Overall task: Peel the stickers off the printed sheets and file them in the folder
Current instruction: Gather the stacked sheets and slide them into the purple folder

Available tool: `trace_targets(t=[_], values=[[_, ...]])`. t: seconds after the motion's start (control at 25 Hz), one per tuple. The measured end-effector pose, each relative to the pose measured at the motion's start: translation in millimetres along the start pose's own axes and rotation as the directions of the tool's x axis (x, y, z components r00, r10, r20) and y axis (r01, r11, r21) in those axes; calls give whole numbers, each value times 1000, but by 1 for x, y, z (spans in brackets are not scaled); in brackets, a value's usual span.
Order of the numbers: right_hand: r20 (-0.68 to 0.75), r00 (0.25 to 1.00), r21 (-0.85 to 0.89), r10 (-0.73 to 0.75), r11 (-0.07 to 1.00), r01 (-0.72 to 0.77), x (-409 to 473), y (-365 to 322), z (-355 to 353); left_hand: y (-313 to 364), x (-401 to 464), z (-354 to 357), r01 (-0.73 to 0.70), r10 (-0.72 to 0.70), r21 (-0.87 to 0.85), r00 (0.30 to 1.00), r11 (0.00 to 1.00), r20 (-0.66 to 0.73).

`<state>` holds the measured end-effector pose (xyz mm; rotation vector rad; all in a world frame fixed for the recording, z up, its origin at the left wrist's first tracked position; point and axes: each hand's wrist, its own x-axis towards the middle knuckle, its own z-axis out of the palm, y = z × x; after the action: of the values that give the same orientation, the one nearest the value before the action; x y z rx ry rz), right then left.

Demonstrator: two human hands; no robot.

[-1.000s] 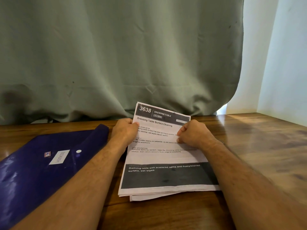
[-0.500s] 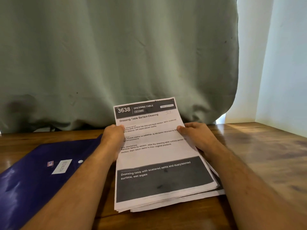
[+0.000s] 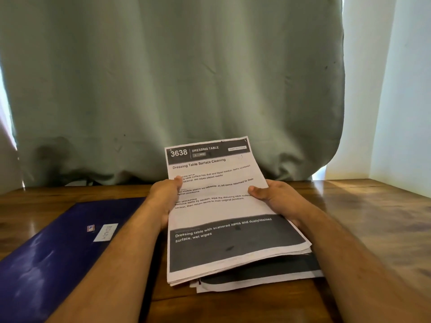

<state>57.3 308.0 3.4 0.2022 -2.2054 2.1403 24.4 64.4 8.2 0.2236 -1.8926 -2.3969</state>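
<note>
A stack of printed sheets [image 3: 224,213] headed "3638 Dressing Table Surface Cleaning" is held tilted above the wooden table [image 3: 373,217]. My left hand [image 3: 164,194] grips its left edge, thumb on the top page. My right hand [image 3: 272,197] grips the right edge, thumb on top and fingers underneath. A few more sheets [image 3: 268,276] lie flat beneath the lifted stack. A dark blue folder [image 3: 53,252] with a white label lies closed on the table to the left. I cannot make out any sticker on the top page.
A grey-green curtain [image 3: 163,89] hangs behind the table's far edge. A white wall [image 3: 401,89] stands at the right. Bare wooden tabletop stretches to the right of the papers.
Both hands have lifted the upper part of the stack off the table and tilted it up. My right hand went from a fist on the page to gripping the right edge.
</note>
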Motion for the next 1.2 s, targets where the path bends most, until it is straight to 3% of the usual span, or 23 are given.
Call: trace_targets(t=[0.24,0.28,0.32,0.4,0.48,0.52,0.6,0.72,0.88,0.96,1.04,1.12,1.16,1.2], values=[[11,1000,-36,-3,999,3,-5,-3,5,4,-9,-24,-82,80,47,996,995,42],[3,1000,-67,-10,998,11,-7,-4,5,7,-7,-32,-143,146,110,989,984,-21],[-6,1000,-90,-12,996,12,-7,-6,6,10,-6,-45,-203,238,284,966,937,-97],[-39,999,-115,6,993,-11,-6,-7,10,12,-7,-72,-131,392,734,899,666,-195],[-69,997,-91,28,995,-34,-4,-5,16,6,-10,-89,60,355,902,906,427,-229],[-81,996,-73,44,996,-50,-4,-4,19,1,-8,-94,120,288,911,925,395,-247],[-85,994,-41,70,996,-74,-5,-3,31,-4,-6,-102,157,181,894,951,419,-252],[-122,988,72,98,993,-89,-4,1,46,-9,1,-108,95,133,860,974,501,-185],[-111,989,281,100,958,-66,2,-11,75,-9,0,-104,-21,117,708,989,705,-87],[-139,986,295,88,955,-44,12,-20,99,-8,-6,-98,-40,74,712,997,701,-17],[-107,993,224,57,974,-31,18,-28,126,-13,-13,-92,9,4,854,1000,519,-14],[-84,995,131,55,990,-44,22,-29,154,-14,-23,-83,29,-11,974,1000,224,-27],[-68,995,114,68,992,-60,26,-28,164,-14,-28,-78,17,16,992,1000,129,-19],[-40,997,79,73,994,-70,23,-25,170,-14,-31,-75,-11,63,992,998,124,4]])
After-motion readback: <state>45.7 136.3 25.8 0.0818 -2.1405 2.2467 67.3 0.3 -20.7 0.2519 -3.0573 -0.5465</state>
